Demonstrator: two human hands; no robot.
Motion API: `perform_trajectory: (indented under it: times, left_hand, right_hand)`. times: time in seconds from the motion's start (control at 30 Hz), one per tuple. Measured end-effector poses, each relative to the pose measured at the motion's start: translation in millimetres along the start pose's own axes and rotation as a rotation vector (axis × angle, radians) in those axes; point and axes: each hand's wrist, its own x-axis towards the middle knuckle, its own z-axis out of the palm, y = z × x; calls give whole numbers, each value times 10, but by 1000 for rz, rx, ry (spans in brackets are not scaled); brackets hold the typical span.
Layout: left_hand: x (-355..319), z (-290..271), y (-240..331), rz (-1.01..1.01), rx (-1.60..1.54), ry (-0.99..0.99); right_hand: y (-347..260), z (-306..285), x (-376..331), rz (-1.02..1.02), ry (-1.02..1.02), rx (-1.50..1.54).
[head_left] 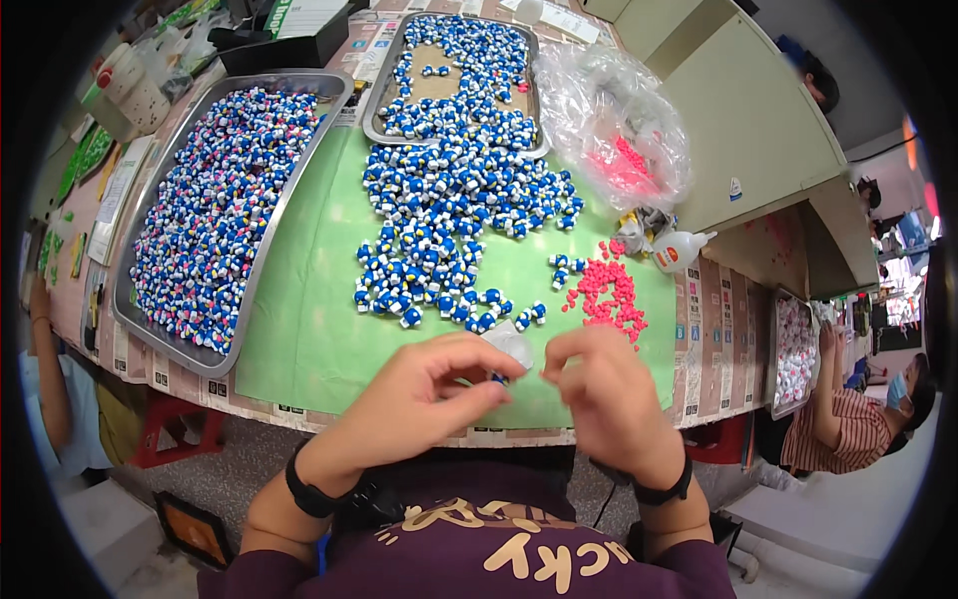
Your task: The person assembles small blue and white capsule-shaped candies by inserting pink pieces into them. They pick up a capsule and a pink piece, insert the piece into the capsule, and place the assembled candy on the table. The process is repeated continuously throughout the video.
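My left hand (424, 394) is closed, with a small blue-and-white figurine (498, 378) pinched between thumb and fingertips, mostly hidden. Close by on its right, my right hand (609, 399) has its fingers curled in a pinch; whatever they hold is too small or hidden to make out. Just beyond the fingertips lies a small clear plastic piece (509, 345) on the green mat (314, 299). A heap of blue-and-white figurines (429, 235) spreads over the mat in front of me. Small pink pieces (609, 290) are scattered to the right of the heap.
A metal tray (249, 265) of figurines with pink bits stands at left, another tray (371, 120) at the back. Right of it lie a clear bag (609, 110) with pink pieces, a white squeeze bottle (681, 250) and a pale cabinet (748, 130). Co-workers sit at both sides.
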Motion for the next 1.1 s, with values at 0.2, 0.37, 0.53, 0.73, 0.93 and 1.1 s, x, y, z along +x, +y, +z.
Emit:
perform_trajectory:
  times: [0.2,0.37,0.53,0.73,0.93,1.1]
  left_hand:
    - [-224,-214,335,36,126,179]
    - [-303,-274,277,111,124,246]
    - [-266,-253,206,177,34,240]
    - [-137,-108,193,153,-169,225]
    - [58,77,156,306,-196,199]
    - [37,131,179,348,-41,248]
  right_hand:
    - [121,-10,236,100,-202,-148]
    - [53,-1,337,117,-312,-235]
    - [64,-1,350,124,-306,-216]
    - [-106,-117,249,313,-62,242]
    - [-276,33,223,304,233,534]
    - [-290,126,198,282,293,516]
